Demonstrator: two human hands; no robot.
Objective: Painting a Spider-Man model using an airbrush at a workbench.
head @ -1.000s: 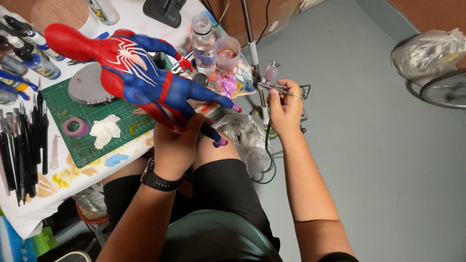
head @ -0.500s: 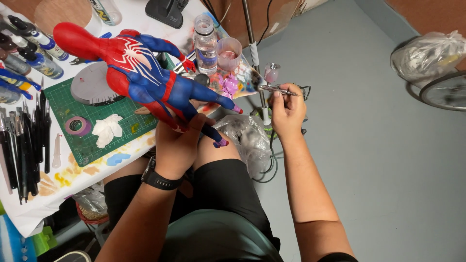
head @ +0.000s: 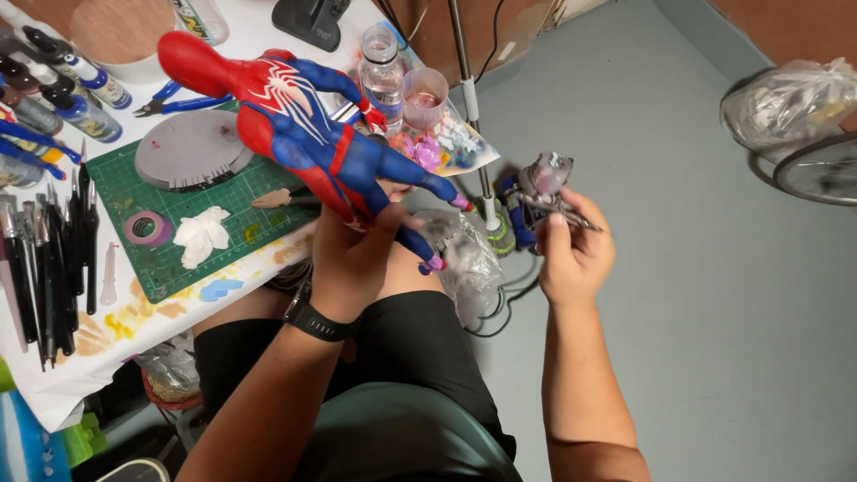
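Gripping the red and blue figure (head: 312,134) by its legs, the left hand (head: 353,254) is closed around it and holds it tilted above the table edge, head toward upper left. The figure has a white spider mark on the back, glossy paint, pink tips at the feet. The right hand (head: 576,250) is closed around an airbrush (head: 546,192) w/ a small cup on top, held apart from the figure, over the grey floor (head: 678,295).

Under the figure is a green cutting mat (head: 187,214) w/ a grey round disc (head: 192,150), a roll of purple tape (head: 147,228) and a crumpled white tissue (head: 202,236). Left of the mat, a row of black brushes (head: 54,259). Paint bottles (head: 85,89) w/ blue labels lie at upper left. A clear plastic bottle (head: 382,76) and a pinkish cup (head: 424,96) stand near the table corner.
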